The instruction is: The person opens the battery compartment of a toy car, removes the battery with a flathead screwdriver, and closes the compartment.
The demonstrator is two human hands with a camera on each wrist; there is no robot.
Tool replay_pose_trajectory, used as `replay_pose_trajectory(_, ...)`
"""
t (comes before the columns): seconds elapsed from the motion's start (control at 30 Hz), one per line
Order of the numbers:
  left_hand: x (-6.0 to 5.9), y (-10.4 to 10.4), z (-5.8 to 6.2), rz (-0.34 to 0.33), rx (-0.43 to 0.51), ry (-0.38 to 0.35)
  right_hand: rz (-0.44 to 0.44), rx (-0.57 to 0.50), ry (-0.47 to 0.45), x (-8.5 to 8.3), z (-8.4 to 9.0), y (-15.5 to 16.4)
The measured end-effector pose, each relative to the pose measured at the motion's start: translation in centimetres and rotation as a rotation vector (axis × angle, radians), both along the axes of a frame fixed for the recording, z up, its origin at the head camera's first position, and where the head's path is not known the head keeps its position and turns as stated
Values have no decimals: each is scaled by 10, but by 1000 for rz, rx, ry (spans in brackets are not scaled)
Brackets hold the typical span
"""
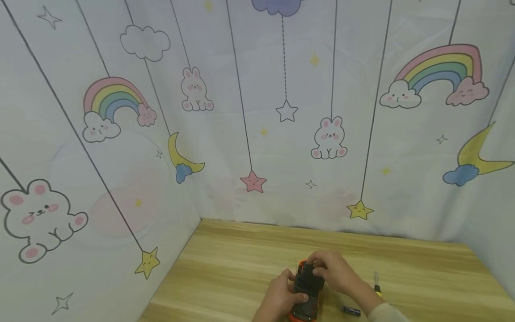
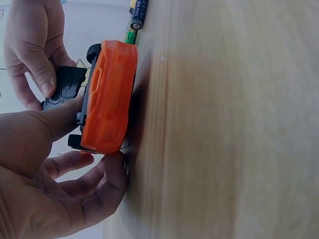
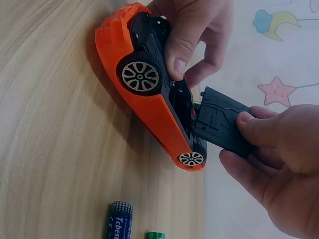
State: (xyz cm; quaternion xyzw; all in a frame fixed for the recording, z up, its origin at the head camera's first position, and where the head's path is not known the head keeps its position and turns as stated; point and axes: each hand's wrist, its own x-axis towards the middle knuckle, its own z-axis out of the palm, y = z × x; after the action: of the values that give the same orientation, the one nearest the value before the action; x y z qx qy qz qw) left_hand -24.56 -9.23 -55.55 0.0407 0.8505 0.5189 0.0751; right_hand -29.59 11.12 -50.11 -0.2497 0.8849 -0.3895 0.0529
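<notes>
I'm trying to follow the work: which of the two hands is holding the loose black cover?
The right hand: it pinches the black cover by its outer end, while the left hand instead grips the orange car.

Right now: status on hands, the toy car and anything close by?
Left hand grips orange toy car, upside down on table. Right hand pinches black battery cover, lifted off the underside. Batteries lie beside car.
</notes>
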Motion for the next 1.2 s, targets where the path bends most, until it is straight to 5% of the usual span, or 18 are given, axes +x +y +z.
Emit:
replay_pose_trajectory(0.63, 1, 1, -3, 10, -12, -21, 53, -11, -33, 2, -12, -10)
replay_pose_trajectory(1.2, -1, 2, 0, 25, -72, 8, 112, 48, 31, 3, -12, -20)
